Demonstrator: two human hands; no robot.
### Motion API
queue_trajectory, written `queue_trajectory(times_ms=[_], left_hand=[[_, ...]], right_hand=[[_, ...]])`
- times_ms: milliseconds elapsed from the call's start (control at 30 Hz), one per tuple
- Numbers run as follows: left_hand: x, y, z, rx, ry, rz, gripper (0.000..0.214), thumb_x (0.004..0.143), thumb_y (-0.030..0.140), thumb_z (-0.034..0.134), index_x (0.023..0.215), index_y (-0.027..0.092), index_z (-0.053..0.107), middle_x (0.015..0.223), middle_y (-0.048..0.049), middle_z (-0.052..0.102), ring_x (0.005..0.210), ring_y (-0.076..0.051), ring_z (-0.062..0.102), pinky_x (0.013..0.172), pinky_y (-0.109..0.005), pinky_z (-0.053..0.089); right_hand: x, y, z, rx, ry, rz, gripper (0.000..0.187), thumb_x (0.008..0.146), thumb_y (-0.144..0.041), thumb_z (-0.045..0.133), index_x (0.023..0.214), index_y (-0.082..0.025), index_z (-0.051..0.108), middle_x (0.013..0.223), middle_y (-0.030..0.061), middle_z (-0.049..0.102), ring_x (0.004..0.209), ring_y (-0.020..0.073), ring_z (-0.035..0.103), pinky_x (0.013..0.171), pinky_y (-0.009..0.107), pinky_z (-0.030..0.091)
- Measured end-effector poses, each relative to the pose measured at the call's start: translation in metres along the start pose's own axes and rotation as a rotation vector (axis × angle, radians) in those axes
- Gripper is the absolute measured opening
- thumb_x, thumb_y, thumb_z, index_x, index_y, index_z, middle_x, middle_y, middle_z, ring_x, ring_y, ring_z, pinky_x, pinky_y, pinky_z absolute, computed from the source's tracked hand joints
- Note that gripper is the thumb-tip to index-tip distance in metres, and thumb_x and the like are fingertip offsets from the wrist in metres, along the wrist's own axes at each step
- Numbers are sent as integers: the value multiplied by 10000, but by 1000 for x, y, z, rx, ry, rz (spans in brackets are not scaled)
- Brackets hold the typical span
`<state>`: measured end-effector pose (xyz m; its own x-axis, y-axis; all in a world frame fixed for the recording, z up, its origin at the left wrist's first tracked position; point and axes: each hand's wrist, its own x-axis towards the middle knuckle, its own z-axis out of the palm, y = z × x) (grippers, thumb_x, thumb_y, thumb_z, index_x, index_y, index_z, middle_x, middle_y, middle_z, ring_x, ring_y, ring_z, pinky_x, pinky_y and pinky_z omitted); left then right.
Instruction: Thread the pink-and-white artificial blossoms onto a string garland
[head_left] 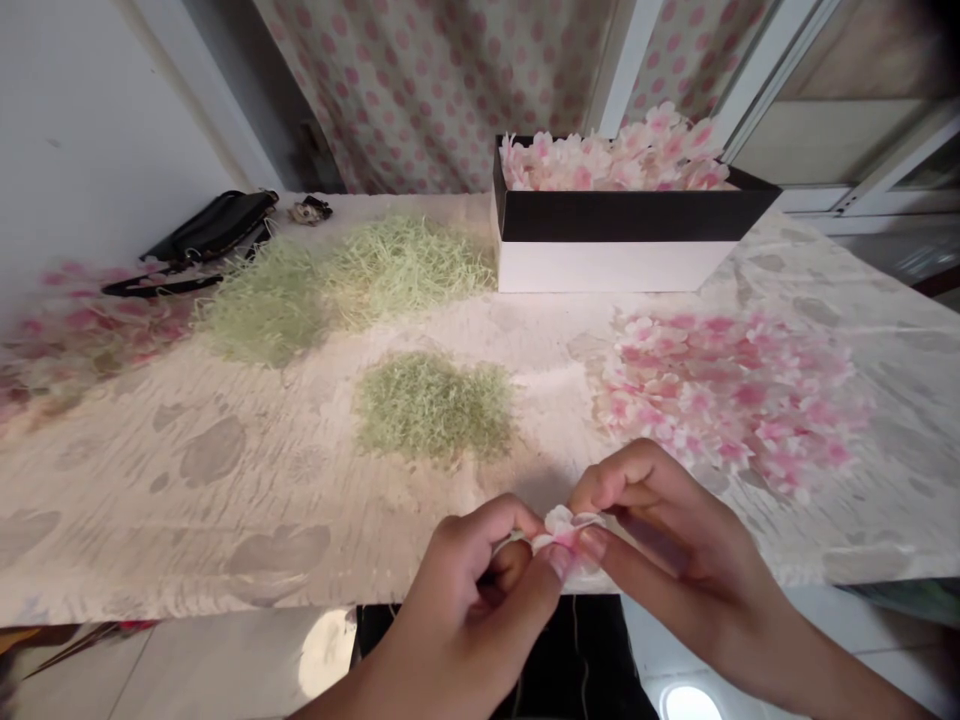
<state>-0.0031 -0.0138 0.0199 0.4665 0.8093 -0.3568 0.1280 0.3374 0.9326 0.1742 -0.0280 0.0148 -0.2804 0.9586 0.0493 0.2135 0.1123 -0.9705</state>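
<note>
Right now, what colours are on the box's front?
Box: black upper band, white below; clearest in the head view.

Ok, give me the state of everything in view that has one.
Left hand, fingers pinching the flower
Right hand, fingers pinching it too
Flower, held by both hands
Box, open-topped, holding pink blossoms
Right blossom pile, lying on the cloth
Left blossom pile, likewise
Green clumps, heaped
Black bag, lying down, closure unclear
Curtain, hanging
</note>
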Motion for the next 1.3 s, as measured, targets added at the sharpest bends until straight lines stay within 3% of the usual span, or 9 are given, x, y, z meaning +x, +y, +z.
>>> queue_trajectory(times_ms=[167,300,433,567,767,900,1033,1167,1300], left_hand=[[-5,-3,-7,46,3,29,290,901,281,572,672,207,412,500,109,231,443,-76,203,410,-216,164],[-6,-10,-17,65,6,26,303,941,354,503,688,210,420,493,108,243,438,-79,224,421,-220,179],[1,-18,-26,-1,-17,20,292,935,340,516,688,205,438,458,120,266,400,-63,228,408,-200,194],[7,-22,-31,-98,-31,29,290,915,323,536,671,208,427,432,132,263,365,-53,223,389,-176,243],[6,-22,-32,-95,-24,12,270,917,309,538,685,199,454,422,129,302,361,-49,262,406,-173,284],[7,-21,-32,-108,-44,8,268,921,305,534,691,204,439,422,132,306,359,-48,262,408,-174,293],[7,-21,-32,-96,-38,6,279,922,321,543,687,199,453,435,126,301,379,-50,256,404,-170,261],[7,-23,-31,-72,-37,12,281,921,346,546,696,194,475,432,118,339,374,-47,260,391,-177,211],[6,-22,-28,-32,1,4,305,922,363,537,681,201,446,442,120,305,388,-56,255,399,-191,204]], right_hand=[[11,-4,-9,-163,54,-46,108,930,-186,492,981,-280,505,870,-7,582,805,153,614,698,266,520],[42,-3,-29,-539,153,-109,87,894,-171,528,876,-229,591,856,16,648,820,186,627,710,302,487],[77,6,-36,-749,-34,-124,178,856,-75,507,839,-196,636,871,38,695,819,196,648,710,307,477],[95,17,-23,-848,-211,-199,174,849,-57,505,823,-181,625,866,43,679,794,185,628,699,294,461],[98,21,-10,-932,-232,-179,150,843,-40,465,808,-154,555,811,98,637,746,226,584,623,317,411],[93,19,-15,-911,-211,-150,161,899,-72,382,891,-142,526,758,80,629,636,192,568,563,301,405],[88,23,-26,-811,-182,-167,236,924,-93,371,1079,-158,536,862,51,679,729,166,634,644,275,460],[83,22,-32,-515,-159,-87,178,916,-160,467,954,-198,637,914,32,706,814,165,663,707,275,492],[72,10,-31,-139,-86,98,57,858,-226,603,816,-202,634,722,-5,663,698,147,652,661,264,520]])
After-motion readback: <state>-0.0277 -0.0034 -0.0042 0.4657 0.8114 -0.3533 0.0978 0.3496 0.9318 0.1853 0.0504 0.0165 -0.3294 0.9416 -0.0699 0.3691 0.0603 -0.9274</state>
